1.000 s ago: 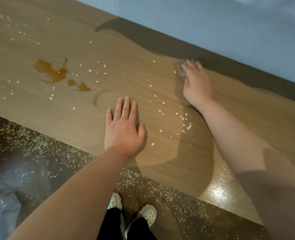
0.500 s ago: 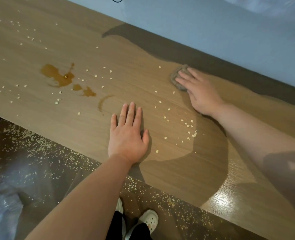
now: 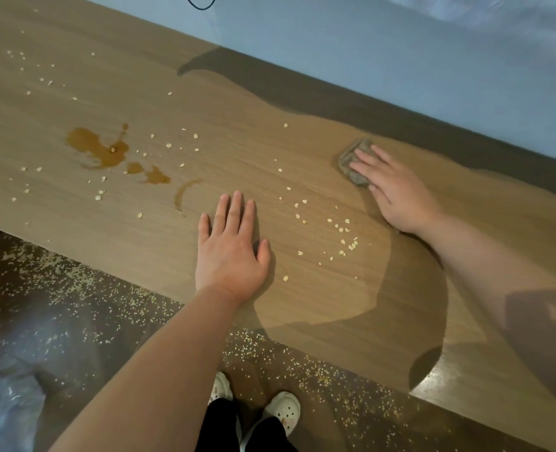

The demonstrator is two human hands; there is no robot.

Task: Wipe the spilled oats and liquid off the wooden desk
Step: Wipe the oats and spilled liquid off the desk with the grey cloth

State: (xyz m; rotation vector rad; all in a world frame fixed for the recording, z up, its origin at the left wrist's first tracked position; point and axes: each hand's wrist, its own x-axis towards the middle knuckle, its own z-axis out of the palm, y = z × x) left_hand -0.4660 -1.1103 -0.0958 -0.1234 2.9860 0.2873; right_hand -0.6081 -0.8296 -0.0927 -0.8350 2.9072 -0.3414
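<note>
While the right hand [image 3: 397, 190] presses a grey cloth [image 3: 351, 163] flat-fingered at the far right of the desk [image 3: 237, 135], the left hand [image 3: 231, 252] rests open, palm down, nearer the front. Wiping looks barely begun; next, sweep left through the oats [image 3: 345, 233] toward the liquid [image 3: 97, 148].

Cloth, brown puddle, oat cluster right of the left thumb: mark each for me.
Cloth [image 3: 346, 160]: head view, uncovered left corner.
Puddle [image 3: 89, 143]: head view, middle of the largest pool.
Oat cluster [image 3: 352, 245]: head view, densest clump.
</note>
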